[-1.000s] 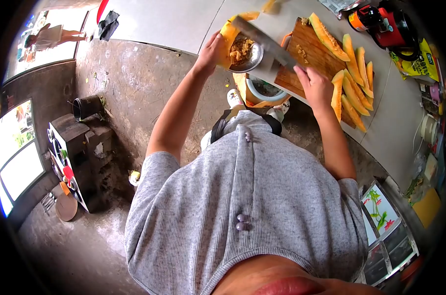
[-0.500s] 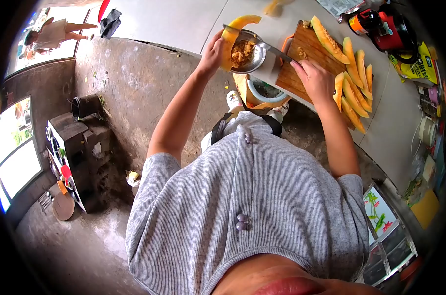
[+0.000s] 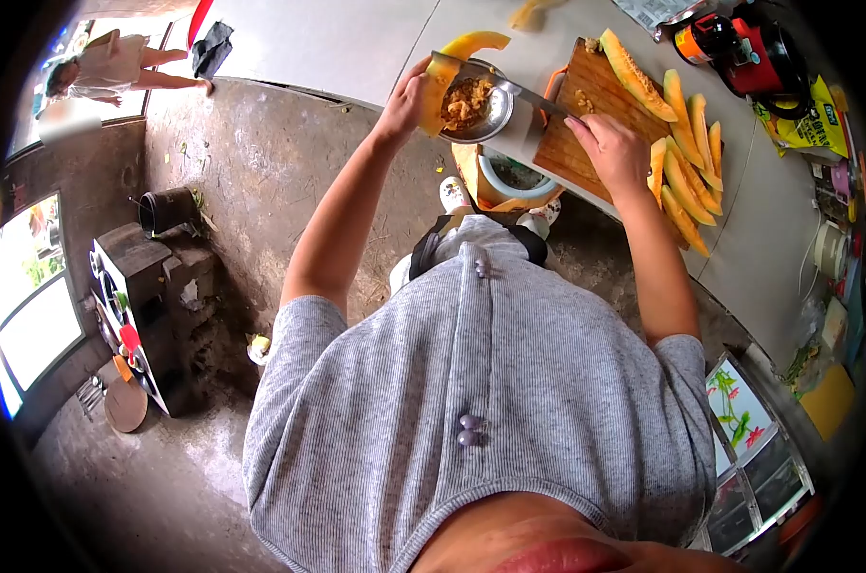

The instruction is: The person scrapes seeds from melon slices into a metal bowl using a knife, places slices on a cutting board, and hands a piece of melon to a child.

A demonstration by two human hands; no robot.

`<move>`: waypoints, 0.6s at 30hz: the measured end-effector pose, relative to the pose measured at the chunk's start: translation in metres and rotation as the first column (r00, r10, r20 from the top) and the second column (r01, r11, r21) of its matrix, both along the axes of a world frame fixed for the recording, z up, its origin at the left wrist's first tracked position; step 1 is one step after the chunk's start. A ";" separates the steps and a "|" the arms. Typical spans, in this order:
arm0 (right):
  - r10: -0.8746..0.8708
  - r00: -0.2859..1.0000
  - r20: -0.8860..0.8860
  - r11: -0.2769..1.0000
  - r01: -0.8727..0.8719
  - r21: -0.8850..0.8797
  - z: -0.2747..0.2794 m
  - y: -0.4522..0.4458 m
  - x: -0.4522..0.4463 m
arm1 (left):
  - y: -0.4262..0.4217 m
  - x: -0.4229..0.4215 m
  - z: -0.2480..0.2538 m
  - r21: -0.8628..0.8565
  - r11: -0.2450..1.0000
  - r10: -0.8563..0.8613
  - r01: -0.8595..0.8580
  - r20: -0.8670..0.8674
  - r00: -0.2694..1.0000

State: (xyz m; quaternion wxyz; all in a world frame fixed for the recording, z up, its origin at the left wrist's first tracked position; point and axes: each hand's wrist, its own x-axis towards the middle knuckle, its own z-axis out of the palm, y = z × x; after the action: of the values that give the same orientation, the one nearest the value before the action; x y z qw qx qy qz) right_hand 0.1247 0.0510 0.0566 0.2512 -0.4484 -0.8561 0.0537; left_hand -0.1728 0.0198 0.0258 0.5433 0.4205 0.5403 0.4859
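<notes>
My left hand (image 3: 406, 103) grips a curved yellow-orange melon slice (image 3: 443, 81) at the rim of a metal bowl (image 3: 495, 116). Orange pulp (image 3: 465, 103) lies in the bowl. In my right hand (image 3: 614, 153) is the handle of a large knife (image 3: 512, 88); its blade reaches across the bowl and its tip touches or overlaps the slice. To the right, several melon slices (image 3: 686, 183) lie on and around a wooden cutting board (image 3: 571, 143), with bits of pulp on the wood.
Below the table edge stands a bucket (image 3: 517, 181). A dark bottle (image 3: 705, 40), a red and black appliance (image 3: 765, 62) and a yellow packet (image 3: 815, 124) are at the right. Another person (image 3: 113, 69) is at the far left, beyond a black cloth (image 3: 212, 50).
The knife blade has turned and shifted slightly against the slice over the bowl. My left hand has moved a little. The other person has moved further into the room.
</notes>
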 end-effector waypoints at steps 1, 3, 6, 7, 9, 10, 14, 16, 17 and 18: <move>0.000 1.000 0.000 1.000 0.000 0.000 0.000 -0.001 0.002 | 0.002 -0.001 -0.004 -0.010 1.000 -0.012 0.012 0.052 0.999; 0.047 0.999 0.000 0.999 -0.047 -0.026 0.003 -0.006 0.004 | 0.002 -0.003 -0.007 -0.022 0.999 -0.020 0.023 0.104 0.994; 0.089 0.995 -0.037 0.996 -0.090 -0.014 -0.003 -0.005 0.009 | 0.002 -0.006 -0.009 0.029 0.997 -0.080 0.076 0.187 0.979; 0.086 0.996 -0.039 0.996 -0.086 -0.014 -0.006 -0.005 0.010 | 0.002 -0.006 -0.010 0.020 0.998 -0.069 0.066 0.189 0.979; 0.100 0.994 -0.043 0.995 -0.101 -0.010 -0.009 -0.005 0.012 | 0.002 -0.009 -0.013 0.012 0.998 -0.063 0.062 0.191 0.980; 0.097 0.994 -0.044 0.995 -0.098 -0.010 -0.009 -0.005 0.014 | 0.003 -0.011 -0.016 0.023 0.998 -0.057 0.055 0.145 0.988; 0.152 0.988 -0.014 0.988 -0.152 0.004 -0.006 -0.006 0.021 | 0.010 -0.014 -0.024 -0.053 0.998 0.021 -0.013 0.151 0.988; 0.173 0.985 -0.011 0.985 -0.173 0.014 -0.004 -0.008 0.025 | 0.015 -0.013 -0.027 -0.045 0.998 0.050 -0.044 0.143 0.988; 0.142 0.990 -0.022 0.990 -0.142 -0.006 -0.004 -0.011 0.027 | 0.017 -0.012 -0.029 -0.037 0.997 0.078 -0.074 0.137 0.987; 0.109 0.993 -0.032 0.994 -0.110 -0.026 -0.005 -0.013 0.028 | 0.019 -0.012 -0.032 -0.039 0.997 0.077 -0.073 0.135 0.988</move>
State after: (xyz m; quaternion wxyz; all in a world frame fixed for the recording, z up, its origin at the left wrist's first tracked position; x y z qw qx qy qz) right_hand 0.1527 0.0378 0.0518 0.2546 -0.4032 -0.8747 0.0863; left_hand -0.1852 0.0388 -0.0062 0.5674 0.3563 0.5254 0.5245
